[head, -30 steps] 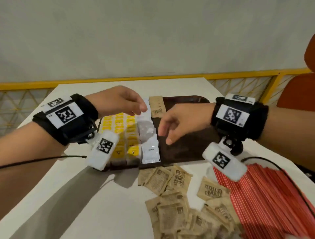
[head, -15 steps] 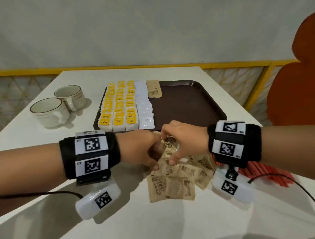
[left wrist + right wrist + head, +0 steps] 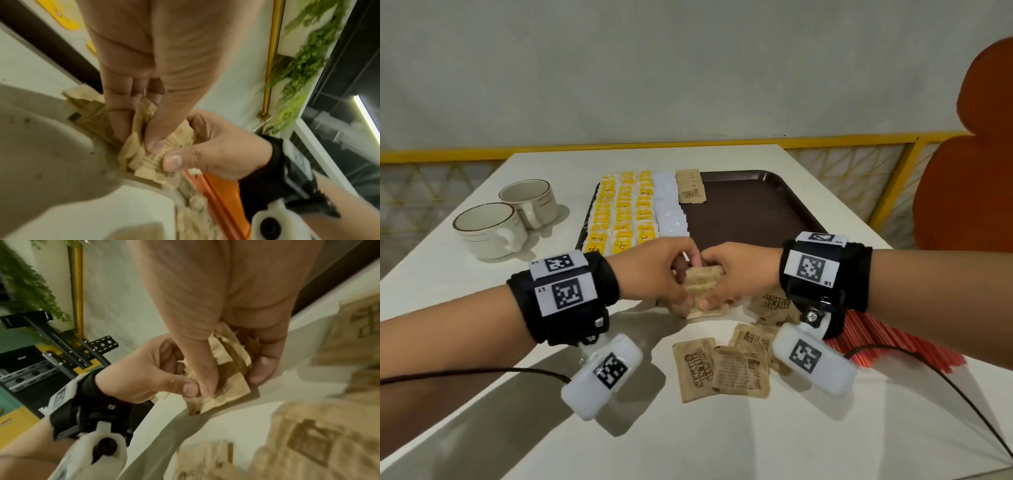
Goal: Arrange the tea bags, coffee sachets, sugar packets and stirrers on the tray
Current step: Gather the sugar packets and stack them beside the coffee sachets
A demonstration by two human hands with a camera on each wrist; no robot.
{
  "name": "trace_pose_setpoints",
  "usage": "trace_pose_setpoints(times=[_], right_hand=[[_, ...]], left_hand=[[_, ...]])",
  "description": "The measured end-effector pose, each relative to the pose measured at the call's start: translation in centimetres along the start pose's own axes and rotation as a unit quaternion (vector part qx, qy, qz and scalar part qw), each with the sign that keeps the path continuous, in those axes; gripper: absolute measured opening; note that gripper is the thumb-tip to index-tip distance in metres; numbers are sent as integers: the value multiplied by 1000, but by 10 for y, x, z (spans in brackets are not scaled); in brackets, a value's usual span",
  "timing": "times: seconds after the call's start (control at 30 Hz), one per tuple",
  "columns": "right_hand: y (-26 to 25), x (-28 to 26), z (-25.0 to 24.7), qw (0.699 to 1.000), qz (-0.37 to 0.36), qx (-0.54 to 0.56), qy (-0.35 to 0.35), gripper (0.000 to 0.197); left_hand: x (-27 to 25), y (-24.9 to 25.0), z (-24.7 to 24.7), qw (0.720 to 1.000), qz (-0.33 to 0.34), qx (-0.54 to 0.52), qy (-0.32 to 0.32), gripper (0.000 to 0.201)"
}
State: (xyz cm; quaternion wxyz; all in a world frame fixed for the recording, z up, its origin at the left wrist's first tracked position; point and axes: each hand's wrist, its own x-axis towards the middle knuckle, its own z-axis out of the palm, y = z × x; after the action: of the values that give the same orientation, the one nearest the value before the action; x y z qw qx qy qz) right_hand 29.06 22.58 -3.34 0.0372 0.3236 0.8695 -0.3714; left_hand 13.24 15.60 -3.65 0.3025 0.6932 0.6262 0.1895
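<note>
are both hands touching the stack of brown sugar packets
Touching. In the head view the left hand and right hand clasp the stack of brown packets from either side; both wrist views show fingers pinching it.

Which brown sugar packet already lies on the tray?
The lone brown packet at the tray's far edge, beside the white sachets; the other brown packets are on the table or in both hands.

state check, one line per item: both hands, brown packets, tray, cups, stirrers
left hand: grips the brown packet stack
right hand: grips the same stack
stack: held on edge between both hands, bottom on the table
loose packets: flat on the table, off the tray
tray: left part filled in rows, right part bare
cups: upright, beside the tray
stirrers: piled on the table, off the tray
</note>
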Motion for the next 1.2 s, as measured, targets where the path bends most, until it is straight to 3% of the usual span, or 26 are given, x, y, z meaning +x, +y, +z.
trace_pose_setpoints(times=[0.1, 0.2, 0.3, 0.5, 0.67, 0.77, 0.9, 1.03, 1.2], right_hand=[[3, -3, -9, 985, 8, 174, -16, 21], [5, -7, -18, 959, -22, 282, 3, 19], [5, -4, -19, 940, -45, 335, 49, 26], [11, 1, -15, 887, -80, 438, 127, 11], [24, 1, -7, 843, -96, 508, 150, 18], [22, -3, 1, 838, -118, 519, 121, 27], [16, -1, 14, 852, -123, 490, 135, 17], [11, -1, 19, 842, -130, 505, 136, 13], [8, -2, 18, 819, -111, 550, 120, 20]], left_hand=[[-4, -3, -8, 984, -11, -162, 77, 43], [-8, -6, -12, 934, -25, -325, 146, 34], [-8, -6, -9, 883, -18, -450, 130, 20], [-6, -9, -5, 839, -9, -510, 191, 12], [-8, -14, 4, 804, -22, -553, 218, 17], [-9, -14, 9, 799, -23, -555, 229, 19], [-3, -11, 20, 787, -18, -582, 205, 21], [4, -6, 27, 728, -29, -670, 145, 23], [5, -6, 23, 657, -36, -737, 156, 26]])
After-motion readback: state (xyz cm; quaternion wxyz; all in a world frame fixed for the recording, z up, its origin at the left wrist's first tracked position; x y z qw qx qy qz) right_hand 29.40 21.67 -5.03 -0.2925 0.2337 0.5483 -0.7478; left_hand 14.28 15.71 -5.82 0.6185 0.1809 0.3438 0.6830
